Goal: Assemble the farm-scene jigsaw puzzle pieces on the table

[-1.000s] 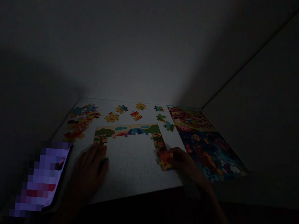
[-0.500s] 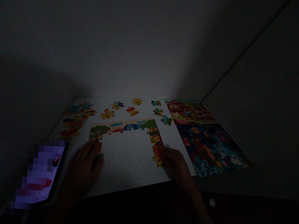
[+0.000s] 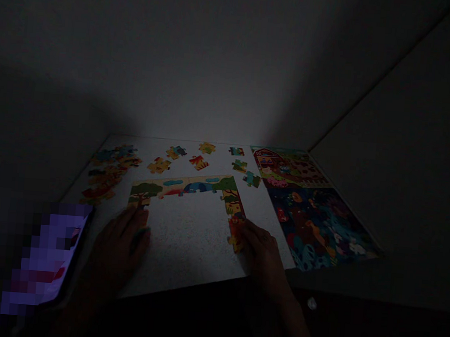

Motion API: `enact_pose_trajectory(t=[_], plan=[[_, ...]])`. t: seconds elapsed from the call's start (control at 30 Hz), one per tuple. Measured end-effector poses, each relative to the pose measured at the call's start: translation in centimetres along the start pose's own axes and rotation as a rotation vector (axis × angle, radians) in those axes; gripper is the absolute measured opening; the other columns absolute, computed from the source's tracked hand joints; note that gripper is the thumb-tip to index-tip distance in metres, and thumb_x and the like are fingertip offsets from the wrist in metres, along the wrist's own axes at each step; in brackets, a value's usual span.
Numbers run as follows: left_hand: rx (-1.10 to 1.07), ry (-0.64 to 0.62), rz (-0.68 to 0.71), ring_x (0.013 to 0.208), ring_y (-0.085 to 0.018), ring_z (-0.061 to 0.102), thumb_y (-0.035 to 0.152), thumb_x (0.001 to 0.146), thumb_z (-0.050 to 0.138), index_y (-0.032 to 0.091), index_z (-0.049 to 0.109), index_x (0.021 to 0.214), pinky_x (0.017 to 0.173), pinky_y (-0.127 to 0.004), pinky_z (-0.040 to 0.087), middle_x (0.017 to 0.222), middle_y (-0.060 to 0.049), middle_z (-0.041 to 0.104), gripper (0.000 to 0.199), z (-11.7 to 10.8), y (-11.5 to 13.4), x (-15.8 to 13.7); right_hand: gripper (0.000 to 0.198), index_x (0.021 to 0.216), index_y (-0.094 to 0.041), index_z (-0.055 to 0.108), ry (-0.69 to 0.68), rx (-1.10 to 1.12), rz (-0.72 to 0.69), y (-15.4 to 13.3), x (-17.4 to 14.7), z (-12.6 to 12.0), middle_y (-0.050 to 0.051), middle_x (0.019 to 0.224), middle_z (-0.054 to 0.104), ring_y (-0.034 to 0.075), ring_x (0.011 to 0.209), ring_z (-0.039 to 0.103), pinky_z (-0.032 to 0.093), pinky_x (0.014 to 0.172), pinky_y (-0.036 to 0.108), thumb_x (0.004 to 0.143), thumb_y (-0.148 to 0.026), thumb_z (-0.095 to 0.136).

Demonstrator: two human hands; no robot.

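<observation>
Both hands lie open on the white speckled table: my left hand flat beside the half-built colourful cardboard puzzle frame, my right hand touching its orange end piece.

Speckled white table; orange puzzle piece; blue finished puzzle.

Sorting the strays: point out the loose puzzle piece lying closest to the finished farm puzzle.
The greenish loose piece, just left of the farm puzzle; the other loose pieces lie further left.

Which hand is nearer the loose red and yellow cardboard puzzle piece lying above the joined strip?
Too close to call. The red and yellow puzzle piece lies beyond the joined strip; the left hand rests at the strip's left end, the right hand at its right column's foot.
</observation>
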State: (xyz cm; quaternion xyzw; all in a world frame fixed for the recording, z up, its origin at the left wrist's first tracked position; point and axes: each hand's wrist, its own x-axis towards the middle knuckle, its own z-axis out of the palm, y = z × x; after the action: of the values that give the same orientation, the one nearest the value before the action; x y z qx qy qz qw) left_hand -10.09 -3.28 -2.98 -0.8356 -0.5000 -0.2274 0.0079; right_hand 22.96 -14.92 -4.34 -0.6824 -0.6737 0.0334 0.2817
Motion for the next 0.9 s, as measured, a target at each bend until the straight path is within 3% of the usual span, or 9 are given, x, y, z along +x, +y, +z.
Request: enact_pose_trajectory(t=[0.27,0.47,0.73,0.9], plan=[[0.006,-0.018,0.026,0.134,-0.037,0.046,0.042,0.098,0.032,0.010,0.056,0.130,0.110,-0.057,0.038,0.142,-0.022,0.051,0.051,-0.1,-0.1,0.1,0.036,0.131,-0.023,0.061,-0.112,0.032,0.000,-0.4,1.6,-1.5,0.011,0.140,0.058,0.027,0.124,0.056,0.050,0.100,0.047,0.097,-0.022,0.051],[0.012,-0.022,0.006,0.134,-0.039,0.045,0.044,0.097,0.032,0.010,0.056,0.131,0.109,-0.059,0.039,0.144,-0.022,0.049,0.053,-0.1,-0.1,0.1,0.036,0.132,-0.025,0.060,-0.090,-0.008,0.000,0.2,1.9,-1.5,0.011,0.140,0.058,0.028,0.124,0.056,0.050,0.100,0.046,0.097,-0.027,0.053],[-0.038,-0.014,-0.046,0.135,-0.036,0.045,0.042,0.095,0.035,0.016,0.056,0.133,0.111,-0.058,0.038,0.146,-0.016,0.049,0.050,-0.1,0.3,0.1,0.039,0.136,-0.026,0.058,-0.163,-0.150,-0.076,0.7,2.2,-1.8,0.013,0.140,0.057,0.029,0.125,0.056,0.051,0.099,0.046,0.097,-0.027,0.051],[-0.020,-0.029,-0.044,0.136,-0.035,0.044,0.042,0.097,0.033,0.012,0.056,0.132,0.113,-0.055,0.036,0.145,-0.019,0.049,0.052,0.1,0.2,-0.1,0.036,0.131,-0.027,0.062,-0.123,-0.064,-0.071,0.4,1.8,-1.7,0.011,0.141,0.056,0.028,0.127,0.055,0.050,0.101,0.048,0.097,-0.028,0.051]])
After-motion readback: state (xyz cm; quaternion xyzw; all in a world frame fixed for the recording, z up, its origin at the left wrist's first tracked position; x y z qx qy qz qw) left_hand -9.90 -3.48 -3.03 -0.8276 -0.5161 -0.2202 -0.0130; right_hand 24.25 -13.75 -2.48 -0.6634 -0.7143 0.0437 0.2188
